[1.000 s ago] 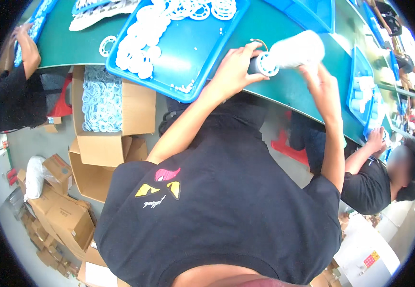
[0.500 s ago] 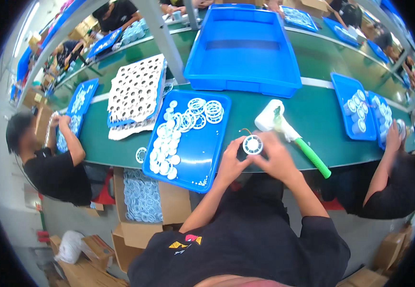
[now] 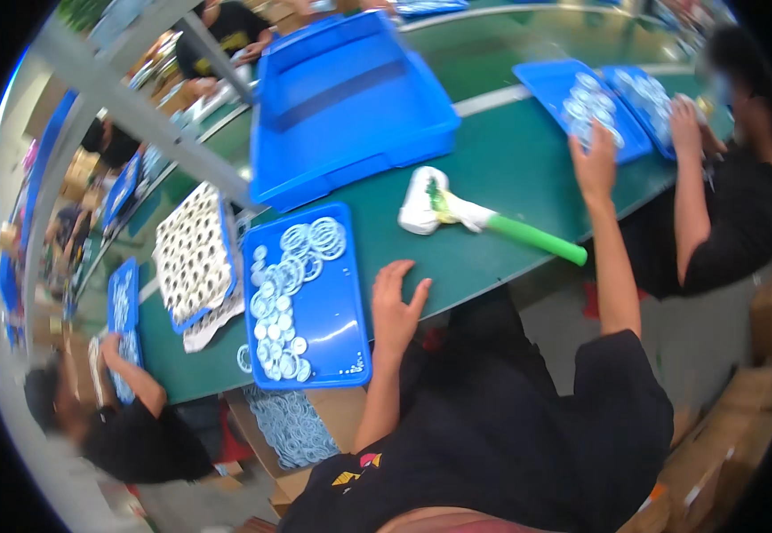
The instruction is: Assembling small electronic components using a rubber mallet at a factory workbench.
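Observation:
My left hand is empty, fingers spread over the green table's near edge, just right of a blue tray. In that tray lie pale rings and small white round caps. Stretched far to the right, my right hand has its fingers at several whitish round parts in another blue tray. Blur and overlap hide whether its fingertips grip one. Between my hands, farther back, lies a hammer with a green handle and a white-wrapped head.
A large blue bin stands at the back. White trays with holes are stacked at left. A carton of pale rings sits below the table edge. Co-workers sit left and right; the right one's hand is near mine.
The view has swung and tilted to the right. My hands have parted: the white round part between them has left my left hand, and my right hand has reached to the right-hand tray.

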Available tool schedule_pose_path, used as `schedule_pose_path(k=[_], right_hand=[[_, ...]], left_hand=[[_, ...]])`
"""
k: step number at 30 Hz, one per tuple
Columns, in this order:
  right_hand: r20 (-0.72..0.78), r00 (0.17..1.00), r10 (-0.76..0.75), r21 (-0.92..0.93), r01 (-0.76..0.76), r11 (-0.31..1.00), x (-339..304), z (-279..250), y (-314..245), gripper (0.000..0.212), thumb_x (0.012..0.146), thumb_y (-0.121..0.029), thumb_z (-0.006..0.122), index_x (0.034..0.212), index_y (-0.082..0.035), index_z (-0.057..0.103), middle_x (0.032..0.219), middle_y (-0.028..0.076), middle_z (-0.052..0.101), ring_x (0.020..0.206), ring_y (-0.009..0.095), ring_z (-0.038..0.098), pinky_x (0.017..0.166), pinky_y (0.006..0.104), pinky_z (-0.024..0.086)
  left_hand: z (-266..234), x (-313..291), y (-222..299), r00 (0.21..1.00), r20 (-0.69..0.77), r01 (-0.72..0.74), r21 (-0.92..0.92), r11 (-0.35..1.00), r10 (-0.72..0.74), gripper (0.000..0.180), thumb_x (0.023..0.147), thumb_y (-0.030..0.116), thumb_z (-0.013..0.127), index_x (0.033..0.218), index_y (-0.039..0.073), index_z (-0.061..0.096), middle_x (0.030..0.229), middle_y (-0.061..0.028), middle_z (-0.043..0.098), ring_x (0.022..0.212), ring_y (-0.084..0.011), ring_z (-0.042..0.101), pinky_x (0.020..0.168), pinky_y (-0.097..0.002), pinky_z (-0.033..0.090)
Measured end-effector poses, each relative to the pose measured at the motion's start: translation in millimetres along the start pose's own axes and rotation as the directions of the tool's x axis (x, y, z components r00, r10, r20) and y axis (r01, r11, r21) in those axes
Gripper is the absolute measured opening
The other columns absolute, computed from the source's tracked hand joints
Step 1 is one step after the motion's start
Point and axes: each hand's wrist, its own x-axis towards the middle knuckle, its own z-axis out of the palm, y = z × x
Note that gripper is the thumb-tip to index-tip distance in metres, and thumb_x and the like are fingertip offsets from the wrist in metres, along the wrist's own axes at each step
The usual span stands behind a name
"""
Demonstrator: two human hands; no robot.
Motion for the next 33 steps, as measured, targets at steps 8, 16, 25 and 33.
schedule_pose_path(k=[8, 16, 25, 33], right_hand=[[0.008, 0.993, 0.114, -0.465, -0.098, 0.88, -6.1, 22.5, 5.7, 0.066, 0.098, -0.049, 0.067, 0.147, -0.006, 0.055, 0.144, 0.025, 0.051, 0.129, 0.047, 0.052, 0.104, 0.0572, 0.046], [0.399, 0.899, -0.179, 0.215, 0.098, 0.972, 26.6, 32.8, -121.5, 0.051, 0.099, -0.036, 0.07, 0.132, 0.002, 0.062, 0.131, 0.024, 0.058, 0.119, 0.041, 0.061, 0.103, 0.0464, 0.05], [0.17, 0.918, -0.358, 0.359, 0.28, 0.89, 37.4, 72.3, -238.8, 0.048, 0.099, -0.035, 0.07, 0.13, 0.001, 0.064, 0.133, 0.024, 0.056, 0.119, 0.041, 0.059, 0.1, 0.0483, 0.051], [0.632, 0.668, -0.392, 0.271, 0.283, 0.92, 59.3, 168.3, -252.1, 0.035, 0.1, -0.035, 0.066, 0.115, -0.004, 0.071, 0.115, 0.023, 0.068, 0.1, 0.042, 0.069, 0.088, 0.0505, 0.057]], left_hand=[[-9.8, -9.6, -5.7, 0.999, -0.031, 0.025, 0.033, 0.999, -0.024, 0.036, 0.09, 0.017, 0.079, 0.121, 0.003, 0.067, 0.124, -0.0161, 0.066, 0.116, -0.0364, 0.062, 0.099, -0.0453, 0.049], [-6.5, -5.2, -3.3, 1.0, -0.023, 0.02, 0.035, 0.999, -0.02, 0.034, 0.091, 0.016, 0.078, 0.119, 0.003, 0.067, 0.124, -0.0157, 0.067, 0.116, -0.0358, 0.063, 0.099, -0.0443, 0.049], [-4.4, -3.4, 2.8, 0.998, -0.054, 0.034, 0.019, 0.999, -0.033, 0.03, 0.09, 0.011, 0.078, 0.117, 0.001, 0.068, 0.121, -0.0173, 0.068, 0.114, -0.0364, 0.065, 0.099, -0.0429, 0.052], [-3.2, -1.8, 3.7, 1.0, -0.025, 0.003, 0.019, 1.0, -0.002, 0.03, 0.092, 0.013, 0.077, 0.117, 0.002, 0.068, 0.122, -0.0163, 0.068, 0.114, -0.0364, 0.064, 0.098, -0.0439, 0.051]])
